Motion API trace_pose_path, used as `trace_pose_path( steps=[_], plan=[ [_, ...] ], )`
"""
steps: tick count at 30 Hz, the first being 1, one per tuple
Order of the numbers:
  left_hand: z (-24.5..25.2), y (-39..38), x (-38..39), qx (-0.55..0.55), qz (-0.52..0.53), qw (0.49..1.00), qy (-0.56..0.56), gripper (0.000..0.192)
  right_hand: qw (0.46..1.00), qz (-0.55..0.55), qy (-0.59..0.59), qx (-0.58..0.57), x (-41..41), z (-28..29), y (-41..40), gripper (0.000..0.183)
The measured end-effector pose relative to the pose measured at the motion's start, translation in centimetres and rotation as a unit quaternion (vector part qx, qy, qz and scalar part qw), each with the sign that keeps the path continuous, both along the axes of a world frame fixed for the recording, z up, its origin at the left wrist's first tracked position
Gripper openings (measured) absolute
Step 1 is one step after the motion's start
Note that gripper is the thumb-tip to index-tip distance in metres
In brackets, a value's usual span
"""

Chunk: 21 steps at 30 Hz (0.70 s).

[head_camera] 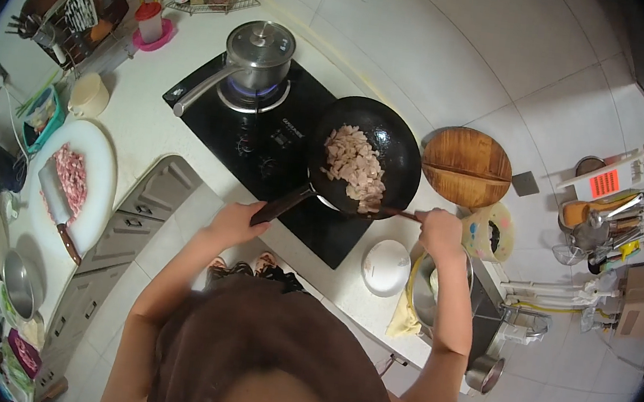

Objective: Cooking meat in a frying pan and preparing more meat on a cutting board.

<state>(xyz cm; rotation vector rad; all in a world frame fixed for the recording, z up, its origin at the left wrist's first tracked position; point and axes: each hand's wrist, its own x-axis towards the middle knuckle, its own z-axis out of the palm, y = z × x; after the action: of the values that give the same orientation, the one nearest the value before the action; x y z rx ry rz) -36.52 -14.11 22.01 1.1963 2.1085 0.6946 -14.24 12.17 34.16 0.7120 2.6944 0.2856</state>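
Note:
My left hand (233,223) grips the dark handle (282,206) of a black wok (403,145). The wok is tilted over the right side of a black gas hob (318,230). Pale sliced meat (354,166) lies heaped inside it, towards the left and near side. My right hand (441,232) holds a thin reddish-brown utensil handle (408,215), whose far end reaches the meat at the wok's near rim; its tip is hard to make out. Left of the wok, a lidded steel saucepan (259,63) sits over a lit blue flame.
A round wooden lid (467,167) leans by the wall. Right of the hob are a white plate (386,268), a yellow cloth (406,318) and a steel basin (420,289). On the left counter, a cleaver (54,194) and minced meat (72,172) lie on a white cutting board (101,176).

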Motion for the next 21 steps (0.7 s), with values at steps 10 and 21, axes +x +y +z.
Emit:
trace_pose_path(
  steps=[10, 21],
  plan=[
    [0.1, 0.3, 0.0, 0.02, 0.001, 1.0, -0.019, 0.04, 0.981, -0.092, 0.171, -0.022, -1.0, -6.1, 2.2, 0.036],
    [0.5, -0.1, 0.5, 0.024, 0.017, 0.999, -0.031, 0.043, 0.996, -0.069, 0.051, -0.027, 0.0, -8.0, -1.7, 0.046]
  ],
)
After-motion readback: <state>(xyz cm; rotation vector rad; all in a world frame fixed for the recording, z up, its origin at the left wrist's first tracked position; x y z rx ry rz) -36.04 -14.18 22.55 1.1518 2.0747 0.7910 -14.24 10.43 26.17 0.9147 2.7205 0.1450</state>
